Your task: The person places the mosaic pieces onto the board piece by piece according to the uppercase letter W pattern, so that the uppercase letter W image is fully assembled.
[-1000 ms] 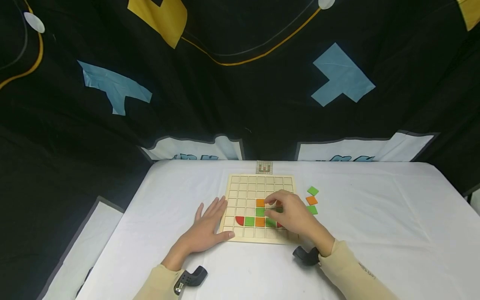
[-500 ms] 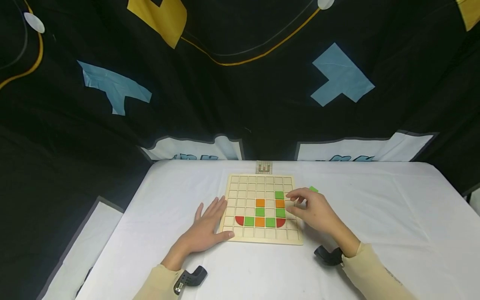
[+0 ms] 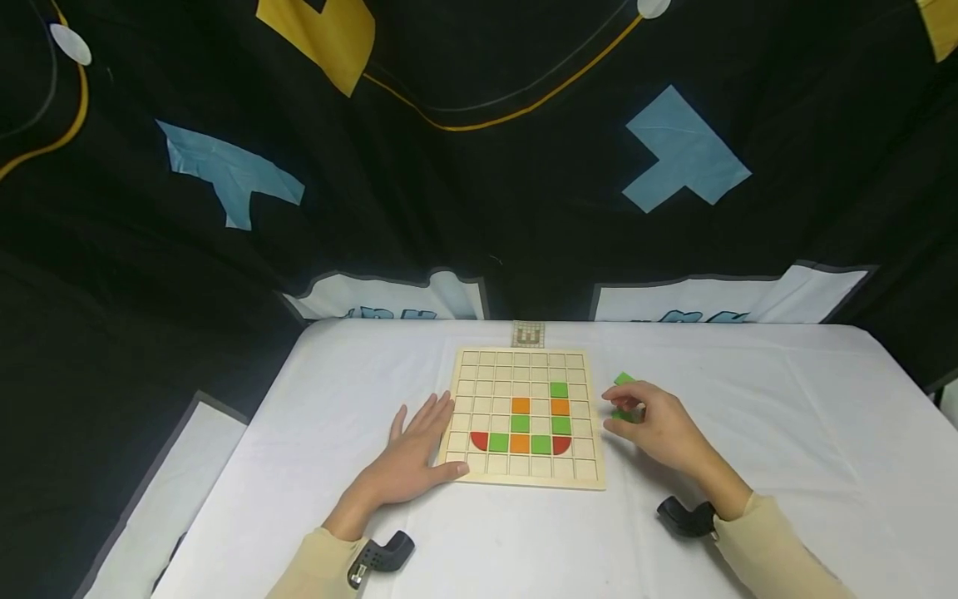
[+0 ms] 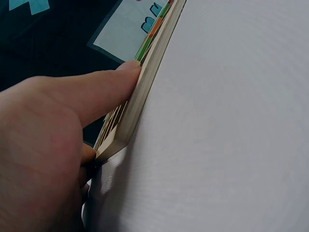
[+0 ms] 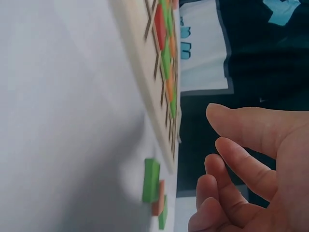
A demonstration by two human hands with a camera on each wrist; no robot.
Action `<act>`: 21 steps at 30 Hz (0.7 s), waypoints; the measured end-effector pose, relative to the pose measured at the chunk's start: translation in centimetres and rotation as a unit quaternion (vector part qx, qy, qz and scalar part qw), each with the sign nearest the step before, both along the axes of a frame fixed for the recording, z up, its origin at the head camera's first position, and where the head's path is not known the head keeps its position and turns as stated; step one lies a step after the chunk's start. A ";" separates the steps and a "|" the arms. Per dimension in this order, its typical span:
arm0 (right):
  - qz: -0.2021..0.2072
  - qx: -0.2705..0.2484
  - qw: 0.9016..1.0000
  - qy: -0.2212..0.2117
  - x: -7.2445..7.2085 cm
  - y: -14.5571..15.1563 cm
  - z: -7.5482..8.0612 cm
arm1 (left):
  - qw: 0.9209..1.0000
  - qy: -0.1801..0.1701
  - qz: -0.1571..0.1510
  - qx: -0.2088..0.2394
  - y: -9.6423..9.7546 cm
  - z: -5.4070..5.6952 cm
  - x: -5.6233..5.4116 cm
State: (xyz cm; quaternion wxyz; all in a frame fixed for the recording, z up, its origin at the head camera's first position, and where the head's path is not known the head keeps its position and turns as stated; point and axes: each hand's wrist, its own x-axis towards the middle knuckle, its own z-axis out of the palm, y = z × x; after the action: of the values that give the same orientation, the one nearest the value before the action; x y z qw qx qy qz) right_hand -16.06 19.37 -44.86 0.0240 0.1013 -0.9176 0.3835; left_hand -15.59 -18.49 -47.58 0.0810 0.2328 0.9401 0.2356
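A square wooden grid board (image 3: 482, 374) lies on the white table. Set in its cells are green, orange and red pieces, among them a green tile (image 3: 558, 389) topping the right column and a rounded red piece (image 3: 479, 441) at lower left. My left hand (image 3: 407, 462) rests against the board's left edge, fingers straight, thumb on the front left corner. Off the board's right side, my right hand (image 3: 666, 424) hovers with loosely bent fingers and nothing between them. Below it, the right wrist view shows a loose green tile (image 5: 151, 180), an orange tile (image 5: 159, 200) and another green tile (image 5: 163, 215).
Behind the board lies a small pattern card (image 3: 528, 334). The white tablecloth (image 3: 748, 399) stretches right of the board. A black curtain (image 3: 479, 208) with coloured patches hangs behind the table. Each wrist wears a dark camera mount (image 3: 684, 517).
My right hand has moved right, off the board to above the loose tiles. The green tile and orange tile in the right column now show uncovered. The left hand stays put.
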 end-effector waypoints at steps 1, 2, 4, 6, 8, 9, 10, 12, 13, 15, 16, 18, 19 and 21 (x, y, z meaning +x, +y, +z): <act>-0.002 0.002 1.000 -0.001 0.0 0.2 -0.1 | 1.000 0.001 0.000 0.001 0.0 0.0 0.0; -0.003 0.004 1.000 -0.001 0.0 0.3 -0.2 | 1.000 0.002 0.000 0.002 0.0 0.0 0.0; -0.006 0.009 1.000 -0.007 0.0 0.6 -0.3 | 1.000 0.002 0.001 0.002 0.0 0.0 0.0; -0.009 0.014 1.000 -0.014 0.0 0.8 -0.3 | 1.000 0.002 0.002 0.002 0.0 0.0 0.0; -0.012 0.021 0.999 -0.023 -0.1 0.9 -0.4 | 1.000 0.002 0.002 0.002 0.0 -0.1 -0.1; -0.013 0.023 0.999 -0.027 -0.1 0.9 -0.5 | 1.000 0.002 0.002 0.002 0.0 -0.1 -0.1; -0.013 0.026 0.999 -0.030 -0.1 1.0 -0.5 | 1.000 0.001 0.002 0.002 0.0 -0.1 0.0; -0.012 0.025 0.999 -0.036 -0.2 1.1 -0.7 | 1.000 0.003 0.003 0.003 0.0 -0.1 0.0; -0.013 0.027 0.999 -0.039 -0.2 1.1 -0.7 | 1.000 0.002 0.003 0.003 0.0 -0.1 0.0; -0.013 0.029 0.999 -0.043 -0.2 1.1 -0.9 | 1.000 0.003 0.002 0.003 0.0 -0.1 0.0; -0.013 0.031 0.998 -0.046 -0.3 1.2 -0.9 | 1.000 0.003 0.002 0.003 0.0 -0.1 0.0; -0.015 0.038 0.998 -0.049 -0.3 1.2 -1.0 | 1.000 0.004 0.001 0.002 0.0 -0.1 0.0; -0.016 0.043 0.998 -0.050 -0.3 1.2 -1.0 | 1.000 0.004 0.000 0.002 0.0 -0.1 0.0; -0.020 0.052 0.997 -0.052 -0.3 1.1 -1.0 | 1.000 0.003 0.000 0.002 0.0 -0.1 0.0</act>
State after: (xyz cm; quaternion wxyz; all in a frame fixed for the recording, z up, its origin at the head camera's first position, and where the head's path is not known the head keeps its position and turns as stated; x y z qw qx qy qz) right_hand -16.35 20.52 -45.86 -0.0216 0.0641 -0.9383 0.3392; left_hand -15.58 -18.49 -47.71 0.0779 0.2339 0.9398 0.2365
